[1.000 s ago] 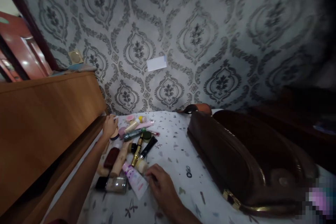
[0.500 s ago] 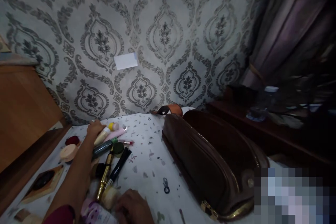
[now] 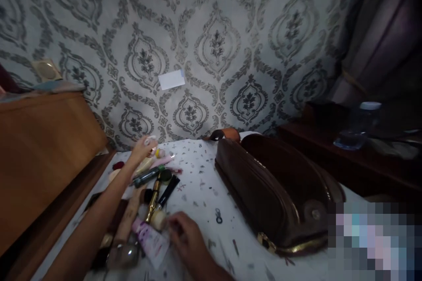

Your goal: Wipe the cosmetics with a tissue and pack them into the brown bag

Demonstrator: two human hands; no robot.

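Observation:
A pile of cosmetics lies on a white patterned cloth: tubes, a gold lipstick, a dark green pen-like tube, round pots. My left hand reaches to the far end of the pile and is lifted a little, closed around a small pale item I cannot make out. My right hand rests at the near end, fingers curled beside a white and pink tube and a small round beige pot.
A large brown leather bag lies on its side to the right. A wooden cabinet stands at the left. Patterned wallpaper is behind. A dark side table with a plastic jar stands at the far right.
My left hand has risen from the cloth with something small in its fingers. The view has swung back left. My right hand has stayed near the white and pink tube.

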